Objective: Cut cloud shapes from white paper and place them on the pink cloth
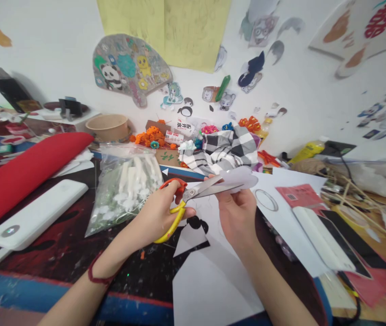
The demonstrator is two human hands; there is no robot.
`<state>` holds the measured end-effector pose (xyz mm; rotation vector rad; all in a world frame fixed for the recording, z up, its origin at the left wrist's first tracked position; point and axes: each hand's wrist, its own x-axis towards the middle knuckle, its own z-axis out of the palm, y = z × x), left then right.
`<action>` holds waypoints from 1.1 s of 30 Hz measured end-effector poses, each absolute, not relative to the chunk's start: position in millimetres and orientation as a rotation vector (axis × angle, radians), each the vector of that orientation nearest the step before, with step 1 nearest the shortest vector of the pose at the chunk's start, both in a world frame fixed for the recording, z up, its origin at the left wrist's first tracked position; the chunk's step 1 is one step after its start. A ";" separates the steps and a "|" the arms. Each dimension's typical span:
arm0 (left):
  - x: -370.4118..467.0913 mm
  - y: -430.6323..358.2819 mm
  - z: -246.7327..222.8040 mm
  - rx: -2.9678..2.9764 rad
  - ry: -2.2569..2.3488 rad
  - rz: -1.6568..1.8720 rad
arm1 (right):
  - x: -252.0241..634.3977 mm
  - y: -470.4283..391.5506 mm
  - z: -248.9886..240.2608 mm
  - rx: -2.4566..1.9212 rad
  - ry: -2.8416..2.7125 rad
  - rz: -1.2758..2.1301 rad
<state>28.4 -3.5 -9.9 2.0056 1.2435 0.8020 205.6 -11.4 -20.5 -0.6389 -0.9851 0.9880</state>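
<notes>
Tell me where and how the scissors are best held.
Take the scissors by the orange handle and yellow handle, coming from the left, where the left hand is. The handles are spread and the open blades point right, towards the right hand and its paper, so the blade end is probably best avoided.

On the table (128, 271), a plastic bag (125, 194) lies left of the scissors (192, 193), a bowl (107, 130) behind the bag — a cloth (229, 151) sits beyond the scissors, a paper sheet (209, 287) nearer, a packet (303, 199) to their right.
</notes>
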 end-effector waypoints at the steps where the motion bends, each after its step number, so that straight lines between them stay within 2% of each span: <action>1: 28.3 -3.6 -10.2 2.006 1.239 0.802 | 205.7 -11.3 -21.0 -0.639 -0.986 0.984; 33: 29.7 -4.6 -12.2 2.001 1.271 0.765 | 204.9 -12.9 -20.7 -0.592 -0.937 1.039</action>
